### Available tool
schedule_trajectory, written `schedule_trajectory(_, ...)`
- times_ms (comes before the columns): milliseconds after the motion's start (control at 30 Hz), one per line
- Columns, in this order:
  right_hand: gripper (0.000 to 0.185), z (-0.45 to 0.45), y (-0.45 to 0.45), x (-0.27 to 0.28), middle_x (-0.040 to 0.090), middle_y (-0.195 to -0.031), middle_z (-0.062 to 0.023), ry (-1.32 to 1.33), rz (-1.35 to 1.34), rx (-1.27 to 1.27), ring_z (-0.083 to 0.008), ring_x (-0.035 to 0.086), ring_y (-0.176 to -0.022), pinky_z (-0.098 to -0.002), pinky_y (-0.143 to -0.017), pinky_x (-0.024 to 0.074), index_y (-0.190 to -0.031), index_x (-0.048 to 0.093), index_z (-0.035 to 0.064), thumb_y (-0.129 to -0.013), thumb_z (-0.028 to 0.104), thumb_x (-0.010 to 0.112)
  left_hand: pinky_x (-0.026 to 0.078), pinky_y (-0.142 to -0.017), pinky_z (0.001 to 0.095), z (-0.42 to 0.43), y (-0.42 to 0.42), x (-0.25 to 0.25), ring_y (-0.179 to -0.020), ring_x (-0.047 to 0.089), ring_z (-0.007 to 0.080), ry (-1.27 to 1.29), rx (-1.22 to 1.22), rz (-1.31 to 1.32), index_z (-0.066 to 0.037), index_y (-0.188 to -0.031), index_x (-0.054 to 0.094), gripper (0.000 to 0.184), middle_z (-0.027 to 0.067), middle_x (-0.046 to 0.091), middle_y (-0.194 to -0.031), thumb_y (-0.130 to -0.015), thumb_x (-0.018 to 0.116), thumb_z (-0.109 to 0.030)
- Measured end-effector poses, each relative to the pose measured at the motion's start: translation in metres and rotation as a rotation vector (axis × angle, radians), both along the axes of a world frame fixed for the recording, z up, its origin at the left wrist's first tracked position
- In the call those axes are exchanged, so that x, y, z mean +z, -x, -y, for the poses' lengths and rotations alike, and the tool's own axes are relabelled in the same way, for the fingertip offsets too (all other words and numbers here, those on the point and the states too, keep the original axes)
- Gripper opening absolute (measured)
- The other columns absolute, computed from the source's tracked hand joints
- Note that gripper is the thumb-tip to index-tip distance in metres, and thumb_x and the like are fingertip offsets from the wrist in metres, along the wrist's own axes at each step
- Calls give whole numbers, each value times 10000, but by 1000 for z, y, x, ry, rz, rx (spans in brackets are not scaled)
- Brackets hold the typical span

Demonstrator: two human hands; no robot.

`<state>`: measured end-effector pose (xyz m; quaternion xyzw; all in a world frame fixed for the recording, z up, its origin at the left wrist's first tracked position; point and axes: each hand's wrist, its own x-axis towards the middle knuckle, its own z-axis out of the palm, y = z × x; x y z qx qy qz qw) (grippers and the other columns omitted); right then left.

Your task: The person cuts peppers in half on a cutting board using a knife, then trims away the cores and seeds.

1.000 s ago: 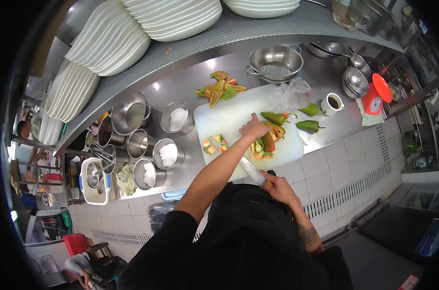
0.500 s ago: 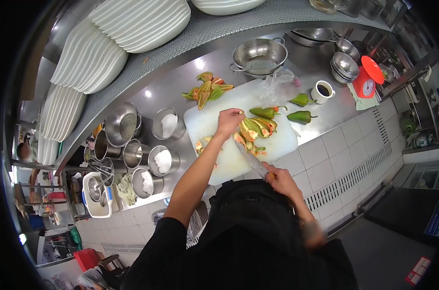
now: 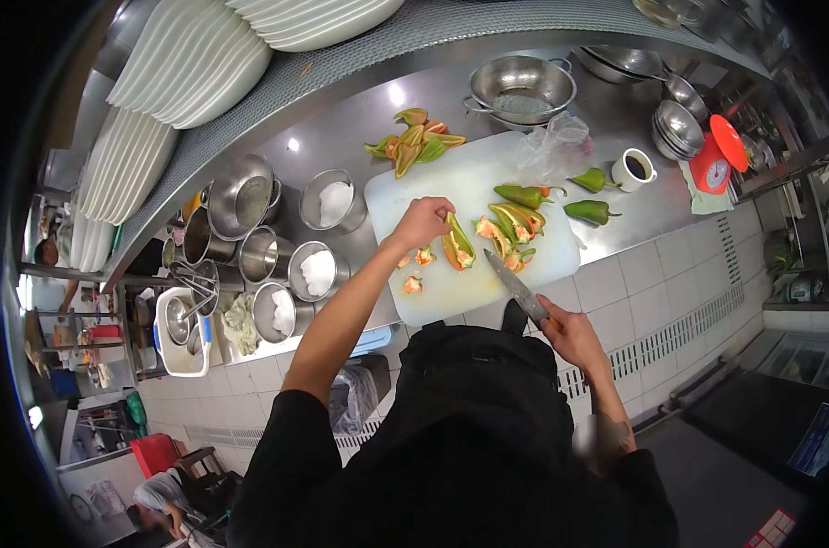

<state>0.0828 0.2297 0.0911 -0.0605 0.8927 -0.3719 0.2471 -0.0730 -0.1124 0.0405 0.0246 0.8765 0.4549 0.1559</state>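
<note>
My left hand (image 3: 424, 222) pinches the top end of a halved green pepper (image 3: 458, 245), its pale inside facing up, over the white cutting board (image 3: 469, 297). My right hand (image 3: 571, 334) is wrapped round the handle of a knife (image 3: 517, 285), whose blade points up and left toward the board. Other cut pepper pieces (image 3: 515, 222) lie together right of the held half, with a whole green pepper (image 3: 521, 194) just above them. Small core scraps (image 3: 414, 285) rest at the board's lower left.
Cut peppers (image 3: 413, 146) lie behind the board. Two green peppers (image 3: 588, 213), a clear plastic bag (image 3: 556, 146), a white cup (image 3: 633, 170) and a red scale (image 3: 714, 166) are to the right. A metal colander (image 3: 522, 89) stands behind; metal pots (image 3: 318, 271) are at left.
My left hand has drawn a pepper half away from the other pieces, leftward over the board. The knife in my right hand has moved away from the pieces, to the right. The view has shifted.
</note>
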Motion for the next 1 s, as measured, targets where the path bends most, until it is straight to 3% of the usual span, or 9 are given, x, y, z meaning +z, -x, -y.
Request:
schedule_trajectory(67, 475, 2, -2, 4, 666, -763, -232, -23, -36, 39, -404, 668, -746, -450, -718, 531, -1392, 585, 136, -919, 147, 628, 529, -704, 298, -3, 2, 3, -716, 630, 164, 177, -148, -26, -30, -1096, 701, 336, 83, 655, -778, -760, 729, -33)
schedule_trajectory(200, 474, 4, -6, 2, 667, -769, -225, 32, -178, 54, -405, 660, -737, -467, -706, 527, -1394, 581, 147, -922, 147, 627, 522, -713, 333, -8, 7, 2, -728, 630, 220, 208, -244, -31, -52, -1088, 696, 344, 114, 638, -794, -746, 731, -61)
schedule_trajectory(400, 491, 3, -10, -8, 667, -761, -188, -98, -312, 136, -387, 664, -718, -494, -688, 536, -1410, 566, 207, -924, 166, 626, 514, -806, 412, -18, 14, -5, -874, 640, 306, 235, -335, 22, -76, -1059, 694, 329, 165, 658, -929, -741, 756, -128)
schedule_trajectory(567, 491, 2, -11, -2, 656, -772, -173, -223, -297, 158, -383, 669, -710, -494, -666, 549, -1420, 553, 222, -934, 181, 610, 485, -910, 443, -30, 14, -5, -1038, 585, 369, 345, -426, -99, -87, -1000, 671, 277, 172, 610, -1008, -741, 767, -111)
schedule_trajectory(700, 488, 5, -14, 7, 659, -784, -175, -271, -264, 149, -383, 668, -706, -498, -670, 551, -1417, 553, 216, -934, 176, 607, 477, -932, 457, -38, 7, -6, -1078, 569, 383, 357, -385, -103, -87, -994, 669, 264, 177, 603, -1035, -746, 758, -94)
schedule_trajectory(1000, 482, 14, -10, -16, 672, -771, -218, -75, -266, 123, -418, 661, -724, -518, -703, 537, -1404, 551, 136, -924, 129, 592, 497, -862, 438, -25, 0, -19, -970, 611, 363, 294, -314, -217, -70, -994, 677, 246, 167, 613, -1007, -761, 755, -64)
